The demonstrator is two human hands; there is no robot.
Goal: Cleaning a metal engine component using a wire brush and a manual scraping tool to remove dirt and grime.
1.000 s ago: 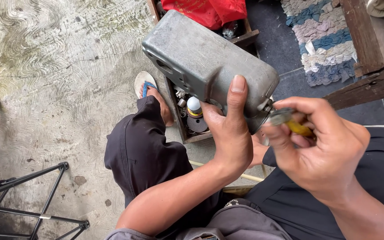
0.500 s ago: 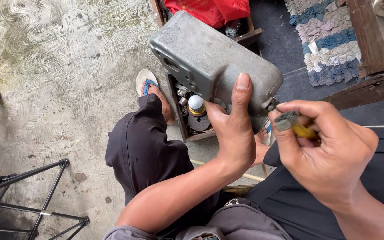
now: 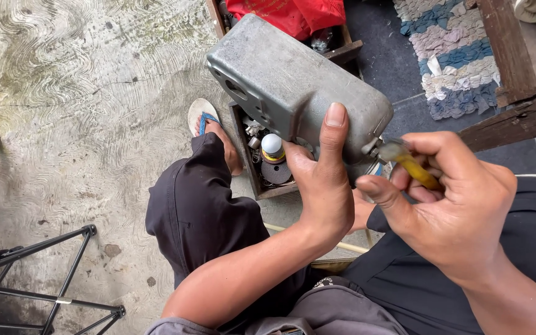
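Observation:
My left hand (image 3: 322,180) grips a grey, worn metal casing (image 3: 293,84), thumb pressed up its near side, holding it tilted above my lap. My right hand (image 3: 448,205) is closed on a small tool with a yellow handle (image 3: 418,172). The tool's metal tip (image 3: 384,151) touches a fitting at the casing's lower right corner. The casing has an oval opening and small holes on its left end face.
A wooden tool box (image 3: 262,180) on the concrete floor holds a white-capped bottle (image 3: 272,147) and a dark disc. A red cloth (image 3: 293,12) lies in another box. A black metal stand (image 3: 44,273) is lower left; a woven rug (image 3: 448,56) and wooden beam (image 3: 516,118) lie right.
The view has shifted slightly; the casing sits a little lower and closer. Both hands keep their grips, and the right hand's tool stays at the casing's corner.

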